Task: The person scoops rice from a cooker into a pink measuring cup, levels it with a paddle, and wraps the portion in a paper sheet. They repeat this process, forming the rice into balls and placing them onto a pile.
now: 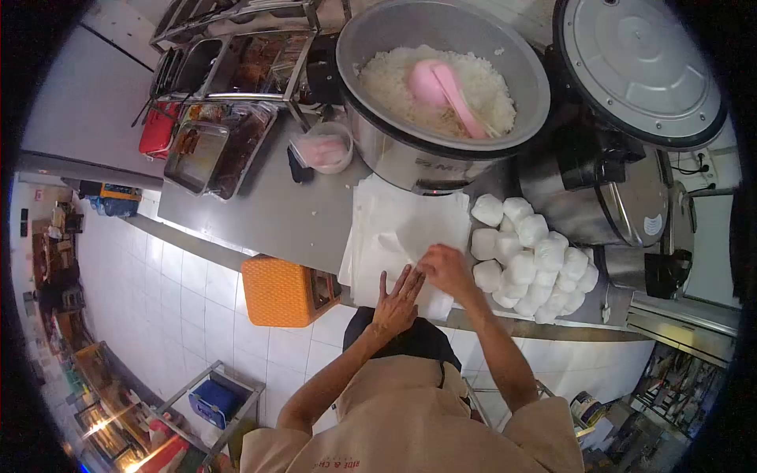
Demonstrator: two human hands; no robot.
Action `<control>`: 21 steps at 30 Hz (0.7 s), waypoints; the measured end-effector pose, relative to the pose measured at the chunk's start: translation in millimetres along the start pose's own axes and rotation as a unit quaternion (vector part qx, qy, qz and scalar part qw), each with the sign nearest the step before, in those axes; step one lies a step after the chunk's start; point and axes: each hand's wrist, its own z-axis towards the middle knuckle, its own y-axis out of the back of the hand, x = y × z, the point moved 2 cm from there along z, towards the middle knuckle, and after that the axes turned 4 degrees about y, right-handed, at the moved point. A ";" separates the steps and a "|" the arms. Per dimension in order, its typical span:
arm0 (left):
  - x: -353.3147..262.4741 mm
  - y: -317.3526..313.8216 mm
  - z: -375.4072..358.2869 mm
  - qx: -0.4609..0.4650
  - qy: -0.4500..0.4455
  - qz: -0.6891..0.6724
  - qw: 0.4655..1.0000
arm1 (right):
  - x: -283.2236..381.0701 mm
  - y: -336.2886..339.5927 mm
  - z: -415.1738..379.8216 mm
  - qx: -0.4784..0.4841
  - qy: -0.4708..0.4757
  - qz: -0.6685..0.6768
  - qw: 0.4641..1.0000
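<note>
A stack of white paper sheets (371, 229) lies on the metal counter in front of a large cooker of rice (505, 87). My left hand (397, 302) rests on the front part of the stack with its fingers spread. Close beside it, my right hand (444, 270) has its fingers bent together at the paper; what they hold, if anything, is hidden. A small raised white fold of paper (392, 243) shows just beyond my fingers. White wrapped bundles (520, 268) are piled to the right of the sheets. A pink scoop (445, 87) lies on the rice.
A clear tub with pink contents (325, 150) stands left of the cooker. Metal trays (197, 158) sit at the counter's left end. The round cooker lid (643, 67) stands open at the right. Below the counter edge is an orange stool (277, 290).
</note>
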 end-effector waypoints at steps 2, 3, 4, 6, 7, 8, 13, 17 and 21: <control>5.1 -13.0 -0.6 0.007 -0.004 0.016 1.000 | 24.0 -11.6 -25.2 -0.045 -0.007 -0.024 0.999; 7.7 -20.2 -2.3 0.013 -0.006 0.033 0.999 | 29.3 -20.1 -35.1 -0.060 -0.022 -0.024 0.998; 9.1 -23.5 -4.3 0.019 -0.010 0.050 0.998 | 32.8 -29.7 -43.7 -0.076 -0.040 -0.025 0.996; 10.9 -24.3 -6.2 -0.008 -0.021 0.023 1.000 | 38.1 -30.8 -50.6 -0.107 -0.038 -0.014 0.993; 13.2 -21.8 -5.6 -0.022 -0.026 0.010 0.999 | 37.7 -33.1 -53.1 -0.121 -0.039 -0.013 0.992; 17.8 -17.6 -5.2 -0.040 -0.040 0.012 0.998 | 35.9 -37.8 -55.4 -0.136 -0.039 -0.012 0.990; 26.9 31.3 -18.2 -0.168 -0.027 -0.161 0.972 | 36.8 -53.7 -65.0 -0.145 -0.056 -0.039 0.987; 49.5 54.3 19.6 -0.280 0.290 -0.483 0.778 | 37.6 -59.6 -65.0 -0.161 -0.060 -0.062 0.983; 110.3 40.6 47.1 -0.174 0.297 -0.554 0.758 | 36.2 -55.5 -67.3 -0.153 -0.046 -0.060 0.985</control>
